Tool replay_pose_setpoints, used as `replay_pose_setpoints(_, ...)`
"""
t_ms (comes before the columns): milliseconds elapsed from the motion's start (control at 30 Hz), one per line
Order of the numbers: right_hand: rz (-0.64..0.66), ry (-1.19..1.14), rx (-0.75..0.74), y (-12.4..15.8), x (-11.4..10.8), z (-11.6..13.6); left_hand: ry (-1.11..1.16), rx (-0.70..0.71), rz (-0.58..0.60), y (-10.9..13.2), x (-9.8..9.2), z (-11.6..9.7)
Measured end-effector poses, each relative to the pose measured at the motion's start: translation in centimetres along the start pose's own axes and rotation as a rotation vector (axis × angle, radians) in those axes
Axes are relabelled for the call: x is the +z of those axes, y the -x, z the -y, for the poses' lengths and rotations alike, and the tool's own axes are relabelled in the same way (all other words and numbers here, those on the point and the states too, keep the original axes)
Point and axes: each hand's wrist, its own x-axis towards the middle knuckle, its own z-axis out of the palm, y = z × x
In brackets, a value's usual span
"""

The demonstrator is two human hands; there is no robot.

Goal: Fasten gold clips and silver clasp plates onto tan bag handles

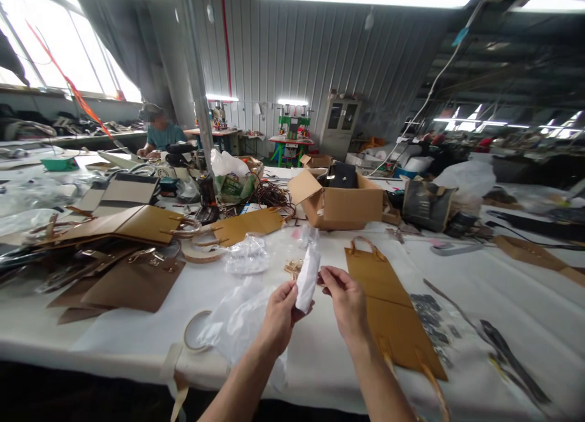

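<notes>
Over the table (132, 346), we find both forearms (244, 376) reaching forward, cut off below. The left hand (280, 309) grips a tilted white packet (309, 279). The right hand (346, 301) bunches its fingertips beside it; we cannot tell whether they grip anything. Behind the packet, gold fittings (291, 267) are partly hidden.

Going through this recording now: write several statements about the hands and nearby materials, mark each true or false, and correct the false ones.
1. The left hand holds a white packet. True.
2. The right hand is far from the white packet. False: the right hand is close beside it.
3. Brown panels lie left of both hands. True.
4. The cardboard box is closed. False: the cardboard box is open.
5. The mustard panel has handles at both ends. True.
</notes>
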Motion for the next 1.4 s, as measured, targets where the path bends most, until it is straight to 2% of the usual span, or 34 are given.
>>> replay_pose_setpoints(133,0.122,0.03,-0.029,1.1,0.3,0.4,-0.13,0.169,-0.076,0.4,0.0,0.6)
replay_pose_setpoints(233,0.099,0.065,-0.03,1.4,0.4,0.2,-0.2,0.296,-0.114,0.7,-0.3,1.2)
replay_pose_setpoints(300,0.081,0.11,-0.05,1.2,0.2,0.0,-0.18,0.323,-0.103,0.9,-0.4,1.4)
replay_pose_setpoints(400,0.051,0.217,-0.125,0.4,0.0,0.2,-0.143,0.282,-0.095,0.9,-0.3,1.0)
replay_pose_setpoints(500,0.082,0.243,-0.221,-1.7,0.1,1.1,-0.158,0.269,-0.091,0.1,0.4,-0.4)
replay_pose_setpoints(633,0.247,0.306,-0.347,-5.9,0.1,2.7,-0.296,0.329,-0.024,-2.9,0.7,-2.9)
replay_pose_setpoints(767,0.455,0.454,-0.43,-9.7,-0.2,4.2,-0.657,0.478,0.08,-6.8,0.3,-6.0)
replay_pose_setpoints(867,0.554,0.54,-0.449,-11.2,-0.2,5.3,-0.925,0.559,0.259,-8.9,0.7,-8.4)
replay_pose_setpoints(933,0.513,0.59,-0.443,-11.7,0.2,5.6,-1.054,0.559,0.309,-9.7,1.8,-9.0)
replay_pose_setpoints(967,0.453,0.612,-0.429,-11.8,0.5,5.7,-1.104,0.568,0.278,-9.9,2.4,-8.9)
replay_pose_setpoints(1033,0.302,0.633,-0.385,-11.9,1.3,5.5,-1.163,0.616,0.141,-10.1,3.6,-7.7)
replay_pose_setpoints(1100,0.204,0.589,-0.33,-11.8,2.0,5.1,-1.139,0.686,0.019,-10.3,4.1,-6.0)
replay_pose_setpoints(1167,0.226,0.474,-0.283,-11.7,2.3,4.6,-1.031,0.728,-0.037,-10.8,4.0,-4.7)
replay_pose_setpoints(1267,0.316,0.279,-0.26,-12.1,1.7,4.0,-0.77,0.652,-0.02,-12.0,3.0,-4.7)
replay_pose_setpoints(1400,0.216,0.408,-0.4,-13.6,0.2,2.6,-0.568,0.539,0.098,-13.7,2.1,-6.8)
